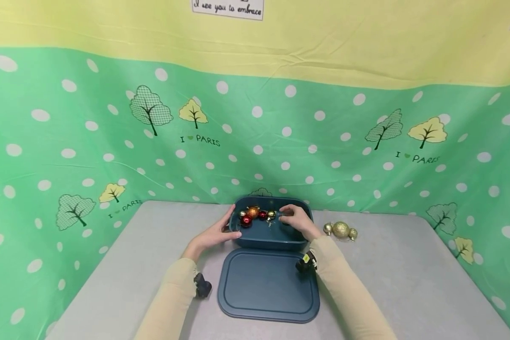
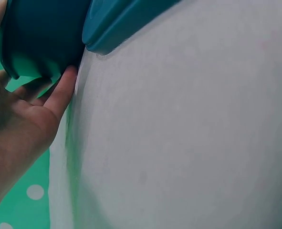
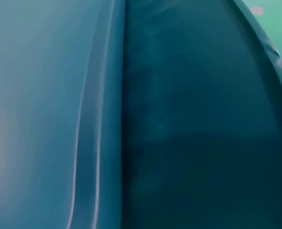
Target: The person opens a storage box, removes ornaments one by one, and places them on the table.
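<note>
A dark blue plastic box (image 1: 261, 245) stands without its lid at the back of the table. Several small baubles lie inside it, among them an orange one (image 1: 252, 212), a red one (image 1: 246, 221) and small gold ones. My left hand (image 1: 214, 233) grips the box's left end, thumb over the front rim; in the left wrist view its fingers lie against the box's outer wall (image 2: 40, 38). My right hand (image 1: 297, 219) reaches over the right rim into the box, fingers bent. I cannot tell whether its fingertips hold a bauble.
The matching blue lid (image 1: 267, 285) lies flat on the grey table (image 1: 408, 274), in front of the box. To the box's right sit a large glittery gold bauble (image 1: 341, 230) and smaller gold ones. A green and yellow curtain (image 1: 255, 132) hangs close behind.
</note>
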Action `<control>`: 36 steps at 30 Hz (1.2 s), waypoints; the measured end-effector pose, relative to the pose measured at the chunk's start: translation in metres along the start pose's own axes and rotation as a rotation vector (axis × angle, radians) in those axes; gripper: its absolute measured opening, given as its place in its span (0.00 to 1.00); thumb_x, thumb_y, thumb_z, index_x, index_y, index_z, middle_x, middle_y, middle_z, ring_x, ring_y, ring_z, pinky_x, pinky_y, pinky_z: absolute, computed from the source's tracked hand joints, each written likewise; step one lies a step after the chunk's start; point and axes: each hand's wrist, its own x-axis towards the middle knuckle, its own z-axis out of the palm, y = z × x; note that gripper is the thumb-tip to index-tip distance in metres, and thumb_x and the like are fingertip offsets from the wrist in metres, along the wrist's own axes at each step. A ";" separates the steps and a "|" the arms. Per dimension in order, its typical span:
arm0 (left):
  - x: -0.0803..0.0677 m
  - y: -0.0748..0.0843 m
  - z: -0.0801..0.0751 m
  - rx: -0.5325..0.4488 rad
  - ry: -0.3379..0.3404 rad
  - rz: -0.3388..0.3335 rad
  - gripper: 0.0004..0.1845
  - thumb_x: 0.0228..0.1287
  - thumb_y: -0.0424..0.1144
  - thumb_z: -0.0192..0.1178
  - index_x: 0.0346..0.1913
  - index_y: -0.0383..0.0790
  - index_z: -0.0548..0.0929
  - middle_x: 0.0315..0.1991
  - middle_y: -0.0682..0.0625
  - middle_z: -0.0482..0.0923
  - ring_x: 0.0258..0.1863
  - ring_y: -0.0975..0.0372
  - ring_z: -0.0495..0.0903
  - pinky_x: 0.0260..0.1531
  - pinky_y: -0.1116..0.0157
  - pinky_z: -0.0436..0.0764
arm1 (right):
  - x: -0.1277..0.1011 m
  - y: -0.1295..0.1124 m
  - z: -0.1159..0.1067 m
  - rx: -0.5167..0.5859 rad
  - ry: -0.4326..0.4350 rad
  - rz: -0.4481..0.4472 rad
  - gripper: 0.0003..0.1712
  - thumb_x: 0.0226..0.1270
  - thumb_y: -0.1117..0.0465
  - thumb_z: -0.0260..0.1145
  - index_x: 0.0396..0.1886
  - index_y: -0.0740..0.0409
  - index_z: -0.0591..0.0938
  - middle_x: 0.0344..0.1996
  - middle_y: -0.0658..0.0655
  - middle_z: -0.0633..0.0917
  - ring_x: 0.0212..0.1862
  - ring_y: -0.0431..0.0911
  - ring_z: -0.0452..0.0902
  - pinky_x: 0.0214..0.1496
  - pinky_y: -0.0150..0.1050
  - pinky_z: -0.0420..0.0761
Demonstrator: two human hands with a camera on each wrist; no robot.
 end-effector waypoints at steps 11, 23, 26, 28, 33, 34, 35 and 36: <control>0.000 0.001 0.001 0.007 0.002 0.006 0.52 0.65 0.43 0.62 0.78 0.50 0.35 0.77 0.43 0.31 0.74 0.45 0.38 0.69 0.45 0.45 | 0.002 0.002 0.003 -0.038 -0.113 -0.048 0.19 0.64 0.68 0.64 0.54 0.71 0.78 0.46 0.65 0.80 0.46 0.53 0.76 0.44 0.45 0.79; -0.001 0.001 0.003 0.008 0.009 0.005 0.53 0.63 0.45 0.64 0.78 0.50 0.35 0.77 0.44 0.32 0.74 0.45 0.38 0.69 0.45 0.44 | 0.009 0.008 0.009 -0.077 -0.153 -0.153 0.17 0.62 0.70 0.66 0.50 0.73 0.80 0.42 0.64 0.81 0.34 0.45 0.75 0.30 0.38 0.78; -0.001 0.001 0.003 0.002 0.008 0.013 0.52 0.64 0.44 0.64 0.78 0.50 0.36 0.77 0.43 0.32 0.74 0.45 0.38 0.69 0.45 0.44 | 0.010 0.008 0.010 -0.082 -0.185 -0.182 0.15 0.61 0.69 0.67 0.47 0.72 0.80 0.40 0.63 0.82 0.31 0.43 0.74 0.30 0.37 0.78; -0.002 0.002 0.003 -0.004 0.008 0.015 0.52 0.64 0.44 0.63 0.78 0.50 0.36 0.77 0.43 0.32 0.74 0.45 0.37 0.68 0.44 0.44 | 0.010 0.008 0.010 -0.085 -0.206 -0.198 0.14 0.60 0.69 0.68 0.45 0.72 0.81 0.39 0.62 0.82 0.31 0.43 0.74 0.29 0.37 0.78; -0.003 0.004 0.002 -0.022 0.002 0.007 0.53 0.64 0.43 0.64 0.78 0.50 0.35 0.77 0.42 0.31 0.74 0.45 0.37 0.68 0.44 0.44 | 0.009 0.007 0.011 -0.104 -0.222 -0.213 0.13 0.57 0.71 0.69 0.42 0.71 0.81 0.36 0.60 0.82 0.34 0.44 0.74 0.33 0.36 0.75; -0.003 0.004 0.002 -0.026 0.000 0.006 0.53 0.64 0.42 0.64 0.78 0.50 0.35 0.77 0.42 0.31 0.74 0.45 0.37 0.68 0.44 0.44 | 0.009 0.007 0.011 -0.108 -0.220 -0.218 0.13 0.57 0.71 0.69 0.42 0.71 0.81 0.36 0.59 0.82 0.35 0.44 0.74 0.34 0.36 0.75; -0.003 0.004 0.002 -0.029 -0.001 0.004 0.53 0.64 0.42 0.64 0.78 0.50 0.34 0.77 0.42 0.31 0.74 0.45 0.37 0.68 0.45 0.44 | 0.009 0.007 0.011 -0.113 -0.216 -0.223 0.12 0.57 0.71 0.69 0.42 0.71 0.81 0.36 0.59 0.82 0.35 0.44 0.74 0.34 0.37 0.74; -0.003 0.005 0.002 -0.032 -0.001 0.004 0.53 0.64 0.42 0.64 0.78 0.50 0.34 0.77 0.42 0.31 0.74 0.44 0.37 0.68 0.45 0.44 | 0.009 0.007 0.011 -0.110 -0.215 -0.228 0.12 0.58 0.71 0.69 0.42 0.71 0.81 0.36 0.59 0.82 0.36 0.44 0.74 0.35 0.37 0.74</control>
